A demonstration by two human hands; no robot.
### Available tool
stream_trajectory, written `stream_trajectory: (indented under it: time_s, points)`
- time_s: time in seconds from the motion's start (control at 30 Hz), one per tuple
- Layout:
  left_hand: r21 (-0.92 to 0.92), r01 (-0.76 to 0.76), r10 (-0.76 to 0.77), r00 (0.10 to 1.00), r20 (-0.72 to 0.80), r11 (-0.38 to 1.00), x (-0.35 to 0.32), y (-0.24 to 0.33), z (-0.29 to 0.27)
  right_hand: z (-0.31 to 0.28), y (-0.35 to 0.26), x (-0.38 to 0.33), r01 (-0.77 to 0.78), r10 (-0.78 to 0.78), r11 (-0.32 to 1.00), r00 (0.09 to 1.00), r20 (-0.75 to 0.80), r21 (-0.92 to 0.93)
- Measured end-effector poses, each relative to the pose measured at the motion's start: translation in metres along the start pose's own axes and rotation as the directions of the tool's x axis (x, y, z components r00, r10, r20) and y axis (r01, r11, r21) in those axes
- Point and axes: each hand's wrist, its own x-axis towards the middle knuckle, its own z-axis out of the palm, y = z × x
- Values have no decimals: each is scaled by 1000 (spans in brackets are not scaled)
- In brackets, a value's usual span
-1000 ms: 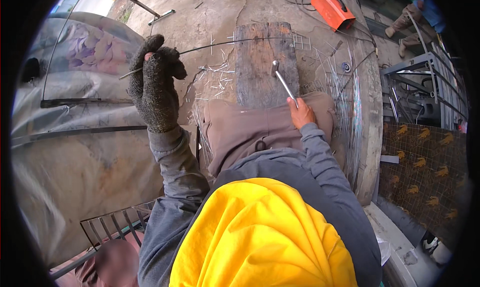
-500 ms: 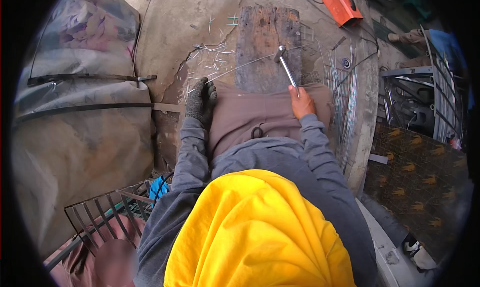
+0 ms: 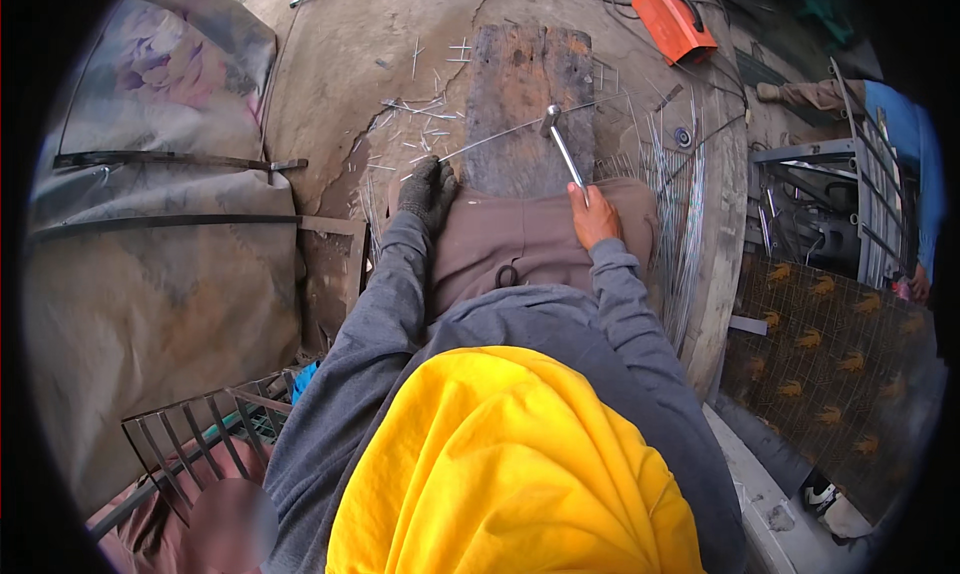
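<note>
My left hand (image 3: 427, 189), in a dark knit glove, grips one end of a long thin metal wire (image 3: 492, 135) that lies across a worn wooden plank (image 3: 530, 84) on the ground. A metal hammer (image 3: 562, 151) is in my bare right hand (image 3: 595, 217); its head rests on the wire over the plank. My grey sleeves and a yellow hood (image 3: 500, 464) fill the lower middle of the view. My knees, in brown trousers (image 3: 520, 239), sit just behind the plank.
Short wire offcuts (image 3: 415, 124) litter the concrete left of the plank. A bundle of straight wires (image 3: 680, 204) lies to the right. An orange tool (image 3: 672, 16) sits far right, a metal rack (image 3: 200, 439) lower left, patterned cloth (image 3: 150, 174) left. Another person's sleeve (image 3: 815, 94) shows at right.
My gloved left hand came down from chest height to the ground beside the plank, bringing the wire flat onto the wood. The hammer head dropped onto the wire.
</note>
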Motion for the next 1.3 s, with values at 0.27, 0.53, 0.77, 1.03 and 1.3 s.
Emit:
stream_trajectory:
  time_s: [0.27,0.53,0.77,1.03,1.3]
  points:
    - [160,35,-90,932,352,986,100,12,-66,1,-1,-9,-118,118,993,992,34,-6]
    - [252,-74,1,961,276,965,99,-11,-36,11,23,-3,-50,50,999,991,-126,2]
    - [76,-122,115,988,100,990,17,4,13,-4,0,-1,-15,17,994,1000,15,-112]
    - [393,-873,740,463,488,287,-132,8,104,5,7,1,2,-1,993,1000,9,-119]
    - [196,-886,396,15,918,-421,-192,-10,159,3,11,0,6,-9,997,999,-31,-77]
